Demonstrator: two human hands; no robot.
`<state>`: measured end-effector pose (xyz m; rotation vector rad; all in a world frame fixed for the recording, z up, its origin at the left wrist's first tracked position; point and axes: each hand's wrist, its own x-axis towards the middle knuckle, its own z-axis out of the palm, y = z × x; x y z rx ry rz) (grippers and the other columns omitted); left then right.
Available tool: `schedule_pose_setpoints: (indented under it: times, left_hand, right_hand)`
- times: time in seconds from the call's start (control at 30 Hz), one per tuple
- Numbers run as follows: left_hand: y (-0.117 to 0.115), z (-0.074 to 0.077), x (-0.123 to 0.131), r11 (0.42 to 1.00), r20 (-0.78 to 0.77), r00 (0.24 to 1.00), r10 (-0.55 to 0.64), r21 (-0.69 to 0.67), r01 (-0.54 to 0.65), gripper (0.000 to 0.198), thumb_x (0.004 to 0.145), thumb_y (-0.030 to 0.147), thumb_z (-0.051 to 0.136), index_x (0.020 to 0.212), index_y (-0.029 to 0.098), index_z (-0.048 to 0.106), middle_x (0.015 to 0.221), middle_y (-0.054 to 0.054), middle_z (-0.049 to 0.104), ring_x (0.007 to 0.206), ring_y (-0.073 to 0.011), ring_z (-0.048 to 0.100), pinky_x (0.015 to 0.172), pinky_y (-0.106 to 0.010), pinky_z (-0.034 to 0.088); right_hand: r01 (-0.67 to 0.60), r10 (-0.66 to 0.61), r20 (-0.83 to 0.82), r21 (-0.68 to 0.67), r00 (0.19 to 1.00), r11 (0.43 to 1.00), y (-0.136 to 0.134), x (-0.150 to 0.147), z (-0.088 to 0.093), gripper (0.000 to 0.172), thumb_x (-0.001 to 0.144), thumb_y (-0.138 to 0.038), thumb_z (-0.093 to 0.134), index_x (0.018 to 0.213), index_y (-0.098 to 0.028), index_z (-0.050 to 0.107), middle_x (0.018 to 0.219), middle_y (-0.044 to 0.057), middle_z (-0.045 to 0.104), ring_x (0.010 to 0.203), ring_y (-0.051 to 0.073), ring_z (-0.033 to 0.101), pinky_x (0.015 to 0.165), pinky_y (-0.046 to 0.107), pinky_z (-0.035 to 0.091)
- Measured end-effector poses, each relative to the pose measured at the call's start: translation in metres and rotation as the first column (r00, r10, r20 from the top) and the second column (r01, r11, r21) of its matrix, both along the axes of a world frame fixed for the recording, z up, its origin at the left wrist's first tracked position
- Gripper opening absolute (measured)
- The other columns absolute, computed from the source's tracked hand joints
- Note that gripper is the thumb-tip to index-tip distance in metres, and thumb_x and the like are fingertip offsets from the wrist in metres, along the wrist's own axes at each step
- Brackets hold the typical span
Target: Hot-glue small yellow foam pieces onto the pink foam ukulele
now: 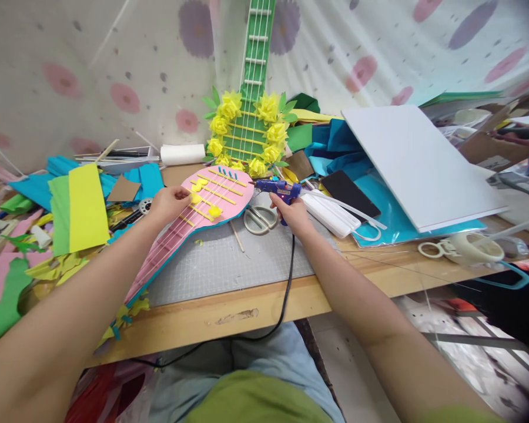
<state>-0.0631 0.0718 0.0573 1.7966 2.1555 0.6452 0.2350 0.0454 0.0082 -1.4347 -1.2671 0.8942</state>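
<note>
A pink foam guitar [216, 197] with yellow strips lies slanted across the grey cutting mat [247, 258]. My left hand [170, 202] rests on its left edge, fingers pinched on a small yellow foam flower [196, 198]. Another yellow flower [214, 211] sits on the pink body. My right hand [293, 212] is wrapped round the grip of a blue hot glue gun [278, 189], whose nozzle points left at the guitar's upper right edge. The gun's black cord [286, 294] runs down over the table edge.
A green foam guitar [251, 100] ringed with yellow flowers leans against the back cloth. Scissors [260, 220] lie on the mat beside the gun. A white board [417, 164], black phone [350, 194], tape rolls [471, 247], and coloured foam sheets [86, 205] crowd the wooden table [370, 270].
</note>
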Motion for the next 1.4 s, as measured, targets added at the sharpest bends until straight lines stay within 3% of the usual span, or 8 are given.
schedule_pose_setpoints:
  times: [0.27,0.43,0.67,0.83,0.97,1.23,1.4]
  left_hand:
    - [-0.001,0.001,-0.005,0.994,0.177,0.980,0.092,0.041,-0.101,0.022,0.071,0.032,0.063,0.086,0.018,0.070,0.087,-0.004,0.072,0.078,-0.0190,0.062,0.067,-0.028,0.046]
    - [0.000,0.001,-0.009,0.984,0.414,0.897,0.152,0.025,-0.179,0.018,0.065,0.027,0.065,0.079,0.016,0.068,0.087,-0.006,0.071,0.083,-0.0190,0.063,0.073,-0.029,0.049]
    - [-0.012,0.023,0.008,0.986,0.563,0.815,0.136,0.004,-0.168,0.004,0.068,0.016,0.060,0.072,0.017,0.059,0.074,-0.003,0.066,0.077,-0.0160,0.064,0.076,-0.028,0.051]
    - [-0.023,0.043,0.029,0.994,0.462,0.887,-0.021,0.104,-0.031,0.012,0.068,0.018,0.061,0.080,0.016,0.062,0.075,-0.003,0.067,0.075,-0.0164,0.064,0.074,-0.031,0.052]
    - [-0.027,0.054,0.051,0.994,0.320,0.942,-0.103,0.075,0.083,0.010,0.067,0.021,0.063,0.076,0.017,0.065,0.075,-0.003,0.068,0.076,-0.0178,0.063,0.070,-0.029,0.049]
    - [-0.016,0.046,0.070,0.971,0.037,0.974,-0.226,-0.070,0.228,0.005,0.064,0.023,0.063,0.063,0.018,0.064,0.069,-0.001,0.068,0.070,-0.0173,0.061,0.059,-0.027,0.042]
    - [-0.014,0.047,0.072,0.967,-0.004,0.971,-0.240,-0.086,0.239,0.006,0.064,0.022,0.061,0.058,0.019,0.062,0.065,-0.001,0.065,0.068,-0.0174,0.059,0.058,-0.028,0.040]
  right_hand:
    - [-0.013,0.013,-0.005,-0.004,1.000,1.000,0.001,0.001,-0.002,0.045,0.070,-0.062,0.057,0.062,-0.018,0.059,0.043,-0.003,0.046,0.041,0.009,0.042,0.047,0.025,0.038]
    - [-0.009,0.009,-0.009,0.002,1.000,1.000,0.001,0.000,-0.002,0.044,0.068,-0.062,0.058,0.061,-0.018,0.058,0.043,-0.004,0.046,0.041,0.009,0.041,0.046,0.024,0.036]
    - [-0.029,0.029,-0.033,0.013,0.999,0.999,-0.001,0.000,0.001,0.043,0.068,-0.061,0.059,0.061,-0.018,0.058,0.044,-0.003,0.045,0.041,0.009,0.040,0.046,0.025,0.036]
    - [-0.096,0.100,-0.065,0.053,0.993,0.994,-0.006,0.000,0.008,0.040,0.069,-0.059,0.060,0.066,-0.018,0.061,0.043,-0.004,0.045,0.041,0.009,0.040,0.045,0.025,0.035]
    - [-0.146,0.151,-0.060,0.086,0.987,0.986,-0.012,-0.001,0.014,0.042,0.068,-0.061,0.061,0.065,-0.019,0.059,0.043,-0.004,0.045,0.041,0.009,0.039,0.045,0.026,0.035]
    - [-0.216,0.217,-0.001,0.083,0.976,0.973,-0.015,-0.004,0.013,0.041,0.066,-0.059,0.064,0.060,-0.019,0.058,0.050,0.000,0.053,0.046,0.009,0.045,0.048,0.025,0.038]
    - [-0.254,0.253,0.025,0.054,0.967,0.966,-0.017,-0.007,0.013,0.038,0.066,-0.055,0.066,0.067,-0.018,0.061,0.056,0.001,0.057,0.056,0.012,0.053,0.053,0.025,0.041]
